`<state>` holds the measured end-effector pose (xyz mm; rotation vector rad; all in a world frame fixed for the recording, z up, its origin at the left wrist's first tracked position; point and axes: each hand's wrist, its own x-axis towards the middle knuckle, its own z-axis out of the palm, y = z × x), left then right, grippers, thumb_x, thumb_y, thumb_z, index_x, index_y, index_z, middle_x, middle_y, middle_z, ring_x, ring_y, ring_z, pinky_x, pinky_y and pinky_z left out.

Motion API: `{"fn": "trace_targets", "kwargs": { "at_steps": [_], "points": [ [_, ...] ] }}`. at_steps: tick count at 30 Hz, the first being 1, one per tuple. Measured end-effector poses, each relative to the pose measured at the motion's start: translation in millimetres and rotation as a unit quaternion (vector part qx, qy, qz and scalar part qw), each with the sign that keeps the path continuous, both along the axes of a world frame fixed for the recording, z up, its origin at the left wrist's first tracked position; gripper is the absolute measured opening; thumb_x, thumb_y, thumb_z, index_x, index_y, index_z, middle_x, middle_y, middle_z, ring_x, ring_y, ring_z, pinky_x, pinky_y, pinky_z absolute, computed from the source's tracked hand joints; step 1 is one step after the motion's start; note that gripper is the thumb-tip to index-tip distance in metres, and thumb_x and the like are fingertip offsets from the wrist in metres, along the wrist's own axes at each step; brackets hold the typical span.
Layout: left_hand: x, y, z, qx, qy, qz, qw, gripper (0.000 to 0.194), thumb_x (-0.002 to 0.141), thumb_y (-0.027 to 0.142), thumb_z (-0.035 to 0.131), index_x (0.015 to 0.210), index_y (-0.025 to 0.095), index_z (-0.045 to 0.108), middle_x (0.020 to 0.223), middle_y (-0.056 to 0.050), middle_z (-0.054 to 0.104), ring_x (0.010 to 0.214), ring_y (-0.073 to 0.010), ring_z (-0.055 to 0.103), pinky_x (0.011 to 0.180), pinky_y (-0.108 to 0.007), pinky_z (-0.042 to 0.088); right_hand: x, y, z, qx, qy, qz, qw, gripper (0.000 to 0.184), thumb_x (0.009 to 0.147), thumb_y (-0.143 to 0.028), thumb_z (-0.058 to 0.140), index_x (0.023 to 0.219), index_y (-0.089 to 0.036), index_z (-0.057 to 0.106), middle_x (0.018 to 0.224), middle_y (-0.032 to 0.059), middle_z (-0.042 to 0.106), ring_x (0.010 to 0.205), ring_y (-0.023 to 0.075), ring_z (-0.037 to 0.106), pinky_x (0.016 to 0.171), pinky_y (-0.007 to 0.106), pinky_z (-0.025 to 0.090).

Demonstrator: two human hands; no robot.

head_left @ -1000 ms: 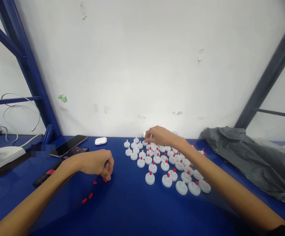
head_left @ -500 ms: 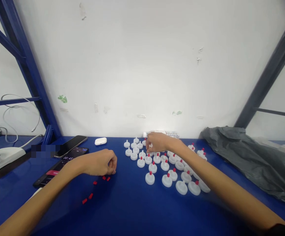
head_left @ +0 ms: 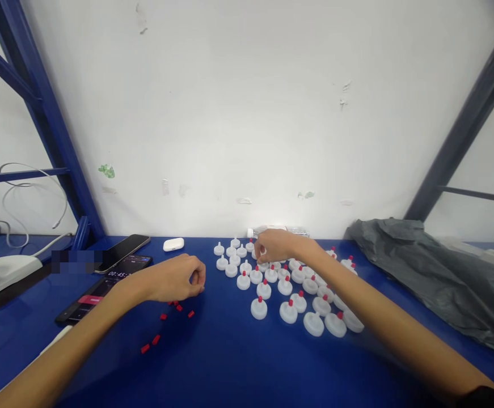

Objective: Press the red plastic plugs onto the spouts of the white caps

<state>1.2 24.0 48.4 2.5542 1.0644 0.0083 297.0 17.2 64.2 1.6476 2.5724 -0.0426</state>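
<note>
My left hand (head_left: 182, 277) is closed in a pinch just above several small red caps (head_left: 156, 339) scattered on the blue tabletop (head_left: 225, 362). Whatever its fingertips hold, if anything, is too small to make out. Farther right, my right hand (head_left: 275, 246) reaches among many white nozzle lids (head_left: 259, 307), its thumb and fingers pinched together. The fingers hide what is between them. Most lids near my right forearm carry a red tip (head_left: 289, 304). Left of that hand, several lids (head_left: 222, 262) have bare white nozzles, and so does one lid (head_left: 313, 323) at the front.
Two phones (head_left: 123, 253) lie at the left, one showing a running timer. A white earbud case (head_left: 173, 244) sits behind my left hand. By the wall lies a clear bottle (head_left: 300, 232); a grey plastic bag (head_left: 417, 277) spreads at the right. A power strip (head_left: 12, 272) stands far left.
My left hand has lifted slightly, and more red caps show beneath it. One red cap there lies a little farther right and lower. My right hand has barely moved, staying among the lids.
</note>
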Motion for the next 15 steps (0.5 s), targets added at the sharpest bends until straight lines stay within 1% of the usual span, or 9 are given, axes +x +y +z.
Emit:
{"fn": "trace_targets", "kwargs": {
  "at_steps": [2, 4, 6, 9, 12, 15],
  "points": [
    [0, 0, -1.0, -0.003, -0.001, 0.002, 1.0, 0.018, 0.079, 0.036, 0.059, 0.077, 0.023, 0.071, 0.082, -0.005, 0.073, 0.072, -0.022, 0.066, 0.057, -0.027, 0.043, -1, 1, -3.8, -0.002, 0.0, 0.001, 1.0, 0.011, 0.079, -0.02, 0.071, 0.086, -0.021, 0.079, 0.092, 0.0059, 0.076, 0.086, 0.0227, 0.067, 0.064, 0.028, 0.043],
    [0, 0, -1.0, -0.006, 0.0, 0.005, 1.0, 0.018, 0.078, 0.036, 0.059, 0.077, 0.023, 0.071, 0.082, -0.005, 0.073, 0.068, -0.0211, 0.066, 0.055, -0.027, 0.042, -3, 1, -4.6, 0.0, 0.005, 0.003, 1.0, 0.013, 0.078, -0.013, 0.069, 0.082, -0.021, 0.079, 0.09, 0.0057, 0.076, 0.086, 0.0216, 0.067, 0.064, 0.027, 0.043],
    [0, 0, -0.5, -0.003, 0.001, 0.005, 1.0, 0.018, 0.078, 0.036, 0.059, 0.077, 0.022, 0.071, 0.083, -0.005, 0.073, 0.069, -0.0213, 0.066, 0.055, -0.027, 0.042, -3, 0, -2.3, 0.004, 0.012, 0.006, 1.0, 0.013, 0.078, -0.012, 0.068, 0.078, -0.021, 0.078, 0.089, 0.0053, 0.076, 0.085, 0.0207, 0.067, 0.064, 0.027, 0.043],
    [1, -1, 0.5, 0.004, -0.002, 0.002, 1.0, 0.018, 0.079, 0.036, 0.059, 0.077, 0.022, 0.07, 0.082, -0.005, 0.072, 0.074, -0.0226, 0.066, 0.057, -0.027, 0.043, -1, -3, 4.5, 0.022, 0.028, 0.004, 0.999, 0.01, 0.084, -0.018, 0.067, 0.08, -0.021, 0.076, 0.088, 0.0048, 0.076, 0.08, 0.0197, 0.067, 0.064, 0.028, 0.044],
    [2, -2, 1.0, 0.008, -0.005, -0.001, 1.0, 0.016, 0.079, 0.034, 0.058, 0.078, 0.023, 0.07, 0.082, -0.004, 0.071, 0.073, -0.0218, 0.066, 0.057, -0.027, 0.042, 2, -4, 11.5, 0.065, 0.053, -0.005, 0.996, 0.013, 0.091, -0.027, 0.063, 0.092, -0.022, 0.075, 0.091, 0.0052, 0.076, 0.081, 0.0206, 0.067, 0.066, 0.03, 0.045],
    [3, -2, 1.1, 0.018, -0.007, -0.009, 1.0, 0.014, 0.079, 0.031, 0.059, 0.077, 0.023, 0.07, 0.081, -0.003, 0.071, 0.073, -0.0209, 0.065, 0.058, -0.027, 0.042, 0, -5, 14.1, 0.096, 0.073, -0.009, 0.993, 0.015, 0.093, -0.029, 0.062, 0.099, -0.023, 0.074, 0.095, 0.0047, 0.076, 0.084, 0.0205, 0.067, 0.068, 0.03, 0.045]
  ]
}}
